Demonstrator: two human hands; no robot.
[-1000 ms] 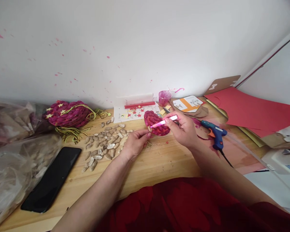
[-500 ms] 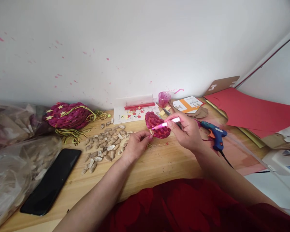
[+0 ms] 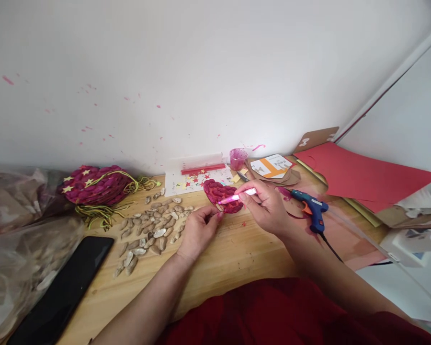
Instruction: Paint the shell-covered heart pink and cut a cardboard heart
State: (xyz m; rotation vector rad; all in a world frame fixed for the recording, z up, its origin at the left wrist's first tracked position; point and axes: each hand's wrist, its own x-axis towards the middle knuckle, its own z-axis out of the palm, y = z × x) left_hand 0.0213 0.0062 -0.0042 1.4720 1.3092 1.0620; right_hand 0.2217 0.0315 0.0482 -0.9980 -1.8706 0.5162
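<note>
A magenta piece covered in peanut shells (image 3: pixel 221 194) is held at its lower left edge by my left hand (image 3: pixel 201 227), thumb and fingers pinched. My right hand (image 3: pixel 267 206) grips a white and pink marker (image 3: pixel 242 194), with its tip touching or close to a pale, uncoloured spot at that lower edge. Loose tan peanut shells (image 3: pixel 154 223) lie spread to the left of my left hand. Behind the piece is a white sheet (image 3: pixel 172 184) with small red and yellow stars.
At the left are a stack of magenta pieces (image 3: pixel 96 189) with yellow strings, plastic bags (image 3: pixel 17 268) and a black phone (image 3: pixel 62 290). Rightward are a pink cup (image 3: pixel 238 159), cardboard shapes (image 3: pixel 290 178), a blue glue gun (image 3: pixel 314 211) and red paper (image 3: pixel 359 175).
The camera view has shifted, so most table items appear lower and slightly to the left. Both hands keep their grips on the piece and the marker.
</note>
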